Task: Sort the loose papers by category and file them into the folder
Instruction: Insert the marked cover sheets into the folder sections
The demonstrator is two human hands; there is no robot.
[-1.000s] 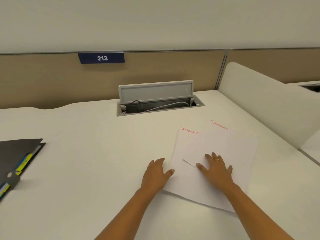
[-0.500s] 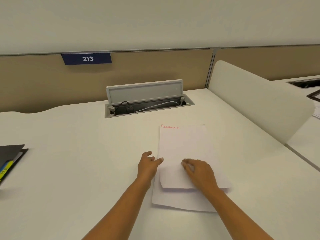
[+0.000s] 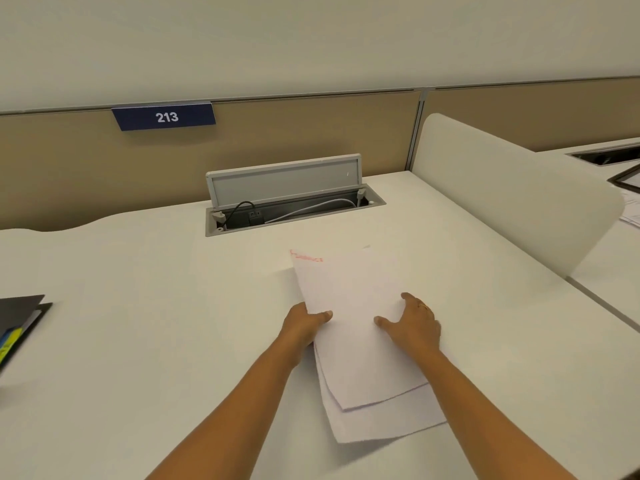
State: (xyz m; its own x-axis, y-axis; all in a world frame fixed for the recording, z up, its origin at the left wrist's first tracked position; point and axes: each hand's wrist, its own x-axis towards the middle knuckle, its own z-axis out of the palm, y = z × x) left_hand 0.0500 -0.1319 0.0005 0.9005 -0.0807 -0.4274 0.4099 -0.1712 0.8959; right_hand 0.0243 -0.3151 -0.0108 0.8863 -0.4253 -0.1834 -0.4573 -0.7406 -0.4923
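Mostly the white desk (image 3: 138, 306) fills the view, with a pale divider (image 3: 512, 202) to the right and an open cable box (image 3: 291, 206) at the back. Two overlapping papers (image 3: 360, 358) lie in the middle, headed in red. The dark folder (image 3: 20, 327) lies open at the left edge, well apart from them. The left hand (image 3: 304, 323) pinches their left edge, thumb on top. The right hand (image 3: 414, 323) rests on the top sheet, thumb spread; whether its fingers hook the right edge cannot be told.
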